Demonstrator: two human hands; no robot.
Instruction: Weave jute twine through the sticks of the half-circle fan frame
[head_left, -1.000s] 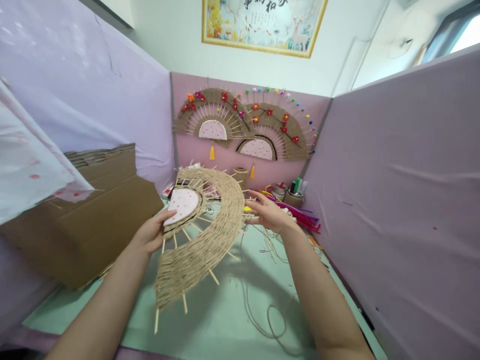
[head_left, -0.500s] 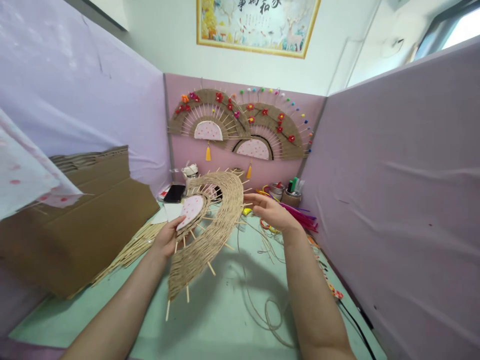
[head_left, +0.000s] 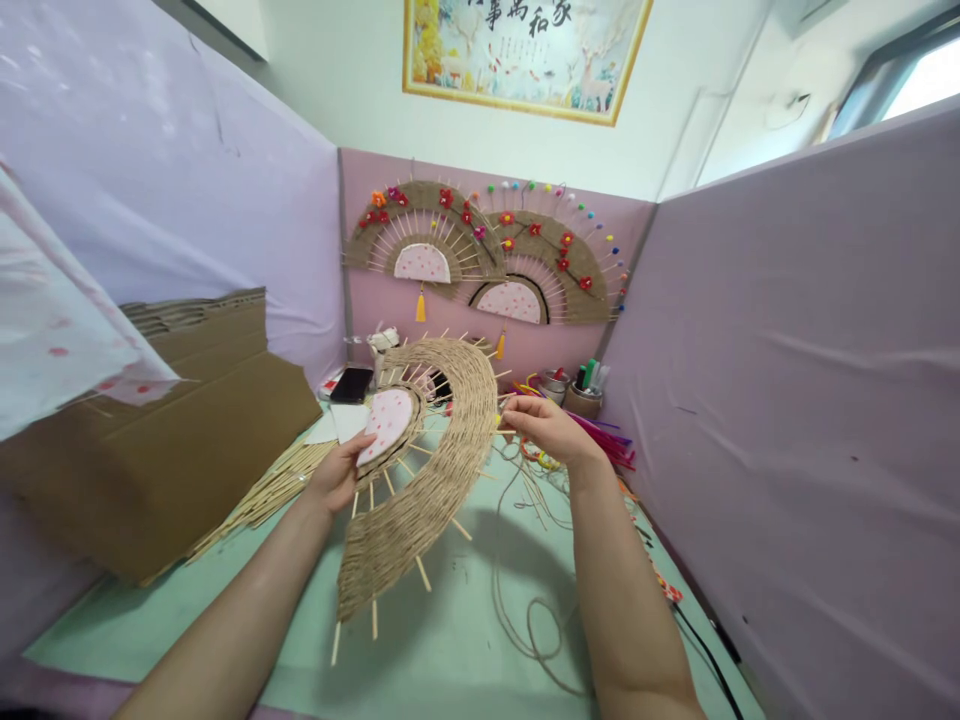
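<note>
A half-round woven fan (head_left: 457, 450) is held tilted above the table, its wide band of tan twine woven around thin wooden sticks. My left hand (head_left: 337, 472) grips its inner end, thumb on the white half-disc with pink dots (head_left: 386, 425) and the other fingers mostly hidden behind. Bare stick ends (head_left: 424, 573) poke out past the outer edge. At the right edge of the band, the fingertips of my right hand (head_left: 540, 425) are pinched together by the stick ends; what they hold is too small to tell. A loose length of twine (head_left: 499, 590) trails down onto the table.
Two finished fans with red flowers (head_left: 536, 230) hang on the pink back panel. Cardboard (head_left: 202, 430) and a bundle of sticks (head_left: 262, 495) lie left. A black phone (head_left: 351, 385) sits behind. Pen pots (head_left: 583, 400) and magenta pipe cleaners (head_left: 604, 440) stand back right.
My right hand's fingers have gone from loosely spread to pinched at the fan's outer edge. The fan has shifted slightly in my left hand's steady grip, and the view has moved a little.
</note>
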